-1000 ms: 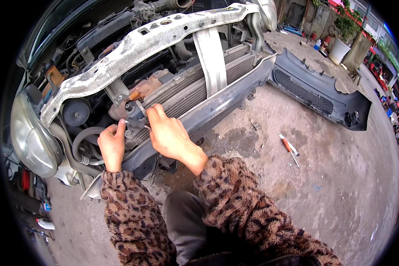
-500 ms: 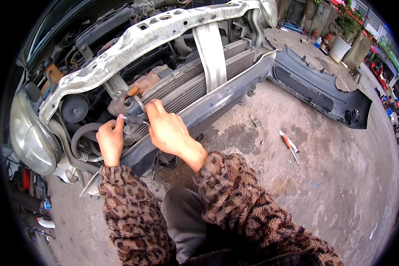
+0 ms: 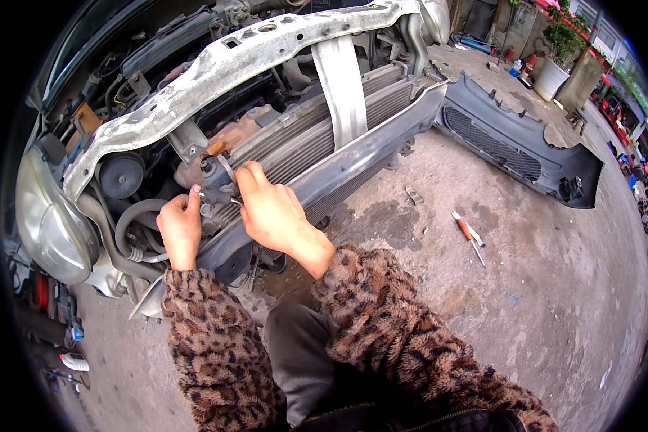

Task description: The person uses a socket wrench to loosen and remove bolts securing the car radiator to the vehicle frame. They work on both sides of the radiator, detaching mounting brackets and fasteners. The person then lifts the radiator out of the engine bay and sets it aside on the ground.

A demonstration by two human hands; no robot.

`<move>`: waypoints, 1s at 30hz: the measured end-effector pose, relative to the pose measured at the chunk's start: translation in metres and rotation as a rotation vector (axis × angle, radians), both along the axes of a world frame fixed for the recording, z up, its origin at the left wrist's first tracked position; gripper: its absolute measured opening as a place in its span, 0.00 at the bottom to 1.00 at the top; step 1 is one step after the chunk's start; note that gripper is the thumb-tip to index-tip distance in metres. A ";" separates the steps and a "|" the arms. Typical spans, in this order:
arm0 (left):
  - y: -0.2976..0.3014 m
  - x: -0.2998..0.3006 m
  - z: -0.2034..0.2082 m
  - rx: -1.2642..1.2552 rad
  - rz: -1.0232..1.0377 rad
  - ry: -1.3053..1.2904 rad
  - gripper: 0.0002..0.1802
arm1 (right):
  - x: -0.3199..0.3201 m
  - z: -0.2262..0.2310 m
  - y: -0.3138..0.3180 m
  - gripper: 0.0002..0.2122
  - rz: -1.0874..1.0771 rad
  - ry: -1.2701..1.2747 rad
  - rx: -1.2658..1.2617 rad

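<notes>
At the corner of the car's radiator point(image 3: 284, 155), both of my hands work close together. My left hand point(image 3: 180, 229) is closed in a pinch, with the small bright end of a metal piece point(image 3: 201, 194) showing at the thumb tip. My right hand point(image 3: 277, 216) is curled down over the radiator's edge, its fingers bent and knuckles up. A short bit of thin metal point(image 3: 236, 202) shows beside its fingers; what they grip is mostly hidden. Between the hands are a dark fitting point(image 3: 214, 171) and hose parts. A curved grey hose point(image 3: 126, 227) runs left of my left hand.
A bare silver crossbar point(image 3: 216, 61) arches over the open engine bay, with a headlight point(image 3: 54, 223) at left. A removed dark bumper point(image 3: 493, 140) lies on the concrete at right. An orange-handled screwdriver point(image 3: 462, 227) lies nearer. A potted plant point(image 3: 552, 78) stands behind.
Almost nothing differs. Both hands keep their places and grips, with only a very slight shift of the right hand and forearm to the left.
</notes>
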State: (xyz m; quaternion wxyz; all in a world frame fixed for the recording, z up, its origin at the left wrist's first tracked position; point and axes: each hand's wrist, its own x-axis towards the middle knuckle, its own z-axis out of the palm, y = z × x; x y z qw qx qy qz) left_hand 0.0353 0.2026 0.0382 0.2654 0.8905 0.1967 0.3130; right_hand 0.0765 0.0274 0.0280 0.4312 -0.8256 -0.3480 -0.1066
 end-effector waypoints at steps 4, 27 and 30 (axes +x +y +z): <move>0.006 -0.003 -0.003 0.016 0.001 -0.027 0.27 | -0.001 0.000 0.005 0.17 0.001 -0.021 0.019; 0.002 -0.006 -0.004 -0.027 0.039 -0.040 0.27 | -0.003 -0.001 0.007 0.19 -0.016 -0.017 -0.005; 0.000 -0.004 -0.007 -0.023 0.051 -0.057 0.27 | -0.001 -0.001 0.005 0.17 -0.027 -0.024 0.014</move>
